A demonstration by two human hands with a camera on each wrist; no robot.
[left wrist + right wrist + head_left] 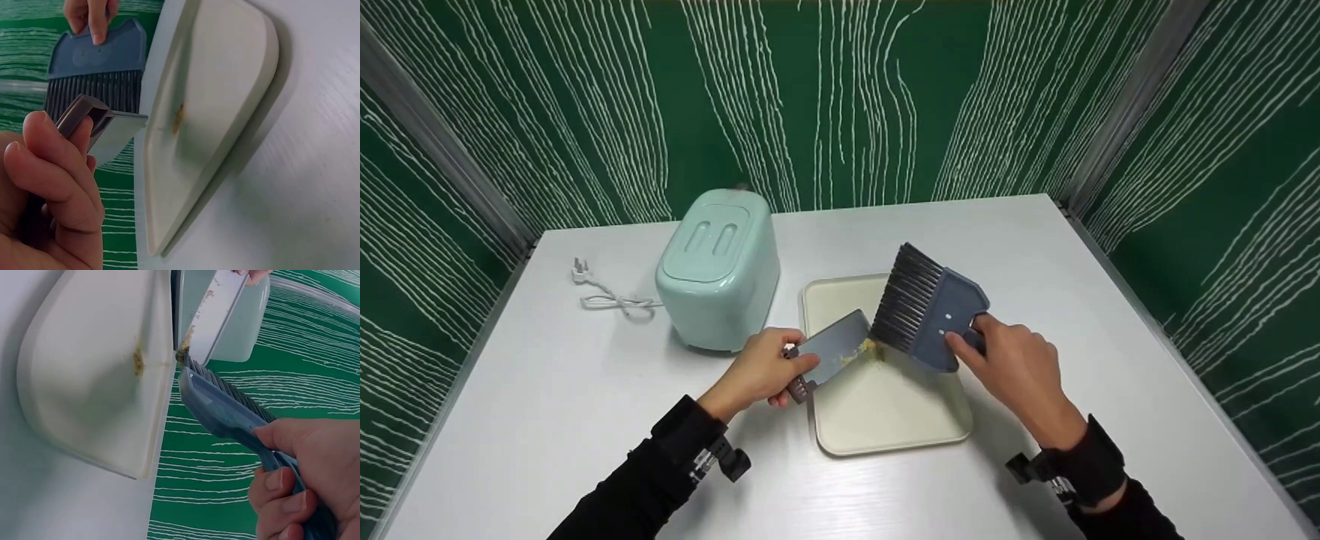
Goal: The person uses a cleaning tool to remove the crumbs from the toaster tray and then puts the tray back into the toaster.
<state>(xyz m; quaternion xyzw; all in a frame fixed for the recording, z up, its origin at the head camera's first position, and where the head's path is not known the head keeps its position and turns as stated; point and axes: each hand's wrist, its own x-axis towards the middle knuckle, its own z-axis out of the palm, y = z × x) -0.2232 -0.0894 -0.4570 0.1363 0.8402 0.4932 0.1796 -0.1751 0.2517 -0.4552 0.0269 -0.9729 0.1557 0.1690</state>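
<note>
Over the cream serving tray (885,420), my left hand (771,365) holds a flat metal crumb tray (834,346) by its brown end, thumb on top. It tilts down to the right, and yellow-brown crumbs cling along its lower edge. My right hand (1024,367) grips the handle of a blue hand brush (952,307). The brush's dark bristles (225,385) meet the crumb tray's far end in the right wrist view. A small heap of crumbs (138,363) lies on the serving tray beneath.
A mint-green toaster (720,281) stands left of the serving tray, its two lid ridges facing up. Its white cord (619,301) and plug (581,271) lie to the left on the white table (585,420). Green walls with white lines surround the table's back and sides.
</note>
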